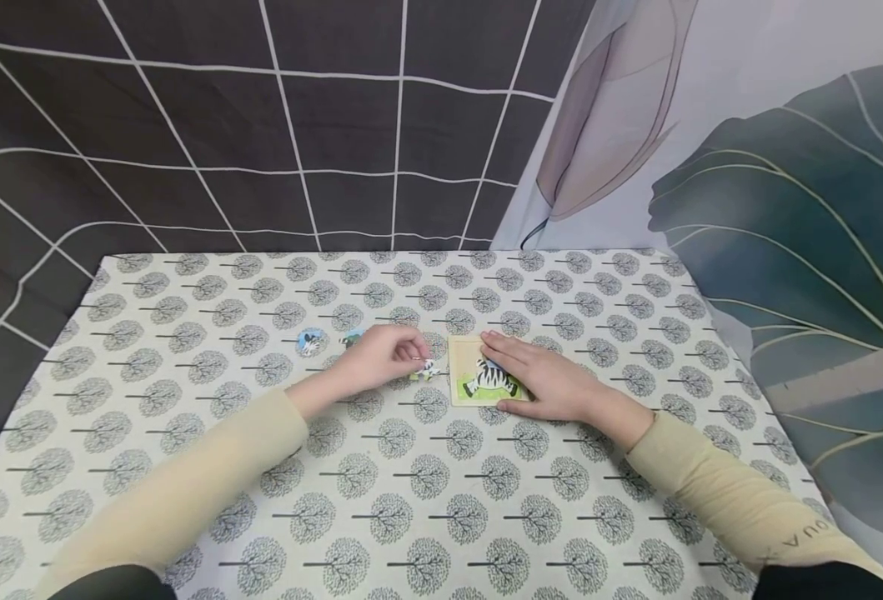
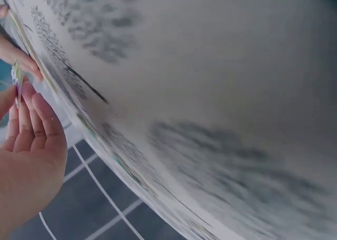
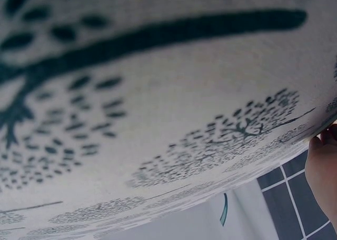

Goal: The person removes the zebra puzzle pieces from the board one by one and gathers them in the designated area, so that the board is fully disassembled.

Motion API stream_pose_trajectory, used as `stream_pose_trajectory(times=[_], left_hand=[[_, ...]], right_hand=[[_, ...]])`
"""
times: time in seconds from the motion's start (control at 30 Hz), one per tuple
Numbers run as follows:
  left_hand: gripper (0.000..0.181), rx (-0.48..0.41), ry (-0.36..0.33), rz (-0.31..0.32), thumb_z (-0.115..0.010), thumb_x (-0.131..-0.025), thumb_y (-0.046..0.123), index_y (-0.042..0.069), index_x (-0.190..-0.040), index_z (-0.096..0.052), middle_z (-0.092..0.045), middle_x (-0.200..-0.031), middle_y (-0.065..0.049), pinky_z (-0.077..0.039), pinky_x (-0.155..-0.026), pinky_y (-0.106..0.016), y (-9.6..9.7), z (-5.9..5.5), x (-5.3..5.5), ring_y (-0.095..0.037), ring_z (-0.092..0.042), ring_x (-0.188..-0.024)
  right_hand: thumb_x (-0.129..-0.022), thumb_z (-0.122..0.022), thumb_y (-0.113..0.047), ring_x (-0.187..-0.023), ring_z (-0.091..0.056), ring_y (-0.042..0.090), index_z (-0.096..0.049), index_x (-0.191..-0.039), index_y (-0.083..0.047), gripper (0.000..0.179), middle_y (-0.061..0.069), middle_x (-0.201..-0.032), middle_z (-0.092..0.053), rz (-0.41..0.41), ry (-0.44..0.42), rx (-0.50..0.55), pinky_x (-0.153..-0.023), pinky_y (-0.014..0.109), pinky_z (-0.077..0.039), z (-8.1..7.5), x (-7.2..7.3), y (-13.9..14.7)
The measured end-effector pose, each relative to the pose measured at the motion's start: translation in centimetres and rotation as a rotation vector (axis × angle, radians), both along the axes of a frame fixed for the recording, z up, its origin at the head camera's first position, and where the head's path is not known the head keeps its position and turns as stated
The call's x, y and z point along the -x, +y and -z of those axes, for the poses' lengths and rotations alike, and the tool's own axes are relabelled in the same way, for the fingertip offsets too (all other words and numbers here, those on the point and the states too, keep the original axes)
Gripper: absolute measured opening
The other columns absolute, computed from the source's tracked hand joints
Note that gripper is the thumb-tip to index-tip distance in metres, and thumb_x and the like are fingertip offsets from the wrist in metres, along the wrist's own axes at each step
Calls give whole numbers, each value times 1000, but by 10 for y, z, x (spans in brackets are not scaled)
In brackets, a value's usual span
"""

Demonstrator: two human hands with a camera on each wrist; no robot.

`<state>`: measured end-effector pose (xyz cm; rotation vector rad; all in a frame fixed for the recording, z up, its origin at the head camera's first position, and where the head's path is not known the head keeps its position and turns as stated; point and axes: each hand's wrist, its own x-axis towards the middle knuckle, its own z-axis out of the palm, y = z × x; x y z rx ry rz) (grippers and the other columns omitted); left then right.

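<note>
One left hand [image 1: 381, 358], one right hand [image 1: 554, 382], one board [image 1: 465, 354], three loose pieces.
Counting outward from the fingers: one pinched piece [image 1: 428, 370] between left thumb and fingers; one half-hidden piece [image 1: 351, 338] behind those fingers, partly covered by the hand; one round blue piece [image 1: 311, 342] farther left of them; one board under the right fingers, with one striped animal body [image 1: 492, 379] visible in it, number of fitted parts impossible to tell; two pale sleeves [image 1: 208, 467], one behind each set of fingers; one tree-print cloth [image 1: 381, 500] beneath all fingers; beyond them, one dark gridded hanging [image 1: 246, 117] and, farther right, one pale leaf-print hanging [image 1: 756, 50].
</note>
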<state>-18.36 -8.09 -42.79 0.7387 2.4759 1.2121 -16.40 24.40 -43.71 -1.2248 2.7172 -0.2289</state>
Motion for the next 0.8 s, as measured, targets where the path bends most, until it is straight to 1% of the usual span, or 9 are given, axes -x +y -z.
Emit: stream_pose_trajectory(times=[0.17,0.33,0.47,0.63,0.7,0.8], left_hand=[[9,1,-8,-57,-73,-96,5,5,-106,-73,-76,-100,-8,-63,-95,-37,-29,-4,-9,-22,-72,-97],[9,40,10,-122,-73,-96,5,5,-105,-73,-76,-99,-8,-63,-94,-38,-60,-7,-17,-22,-72,-95],[10,56,22,-172,-74,-95,5,5,-105,-74,-77,-99,-9,-62,-92,-33,-83,-9,-23,-21,-72,-94],[12,83,15,-229,-75,-95,6,6,-107,-74,-77,-98,-8,-58,-87,-18,-109,-13,-31,-17,-70,-92],[13,93,-2,-244,-75,-95,7,6,-108,-74,-77,-99,-7,-56,-86,-15,-116,-15,-34,-16,-70,-92],[14,109,-13,-252,-76,-95,7,5,-109,-74,-76,-100,-8,-54,-86,-13,-125,-16,-36,-15,-68,-94]], right_hand=[[-101,-62,-56,-164,-24,32,-25,-168,-8,90,9,-178,-19,9,-18,-17,-133,52,-26,1,1,0],[-101,-61,-56,-164,-24,31,-25,-168,-9,90,9,-178,-18,15,-24,-18,-133,52,-26,0,0,0],[-102,-61,-57,-164,-23,31,-25,-168,-9,90,9,-178,-18,19,-28,-21,-133,51,-26,-1,0,0],[-102,-61,-57,-165,-22,31,-24,-168,-9,90,8,-178,-18,24,-39,-22,-133,50,-24,-1,0,0],[-102,-61,-57,-165,-22,31,-24,-168,-8,90,9,-178,-18,24,-40,-22,-133,50,-24,-1,0,0],[-102,-61,-57,-165,-22,31,-24,-168,-8,90,9,-178,-18,22,-35,-25,-133,50,-24,-1,0,0]])
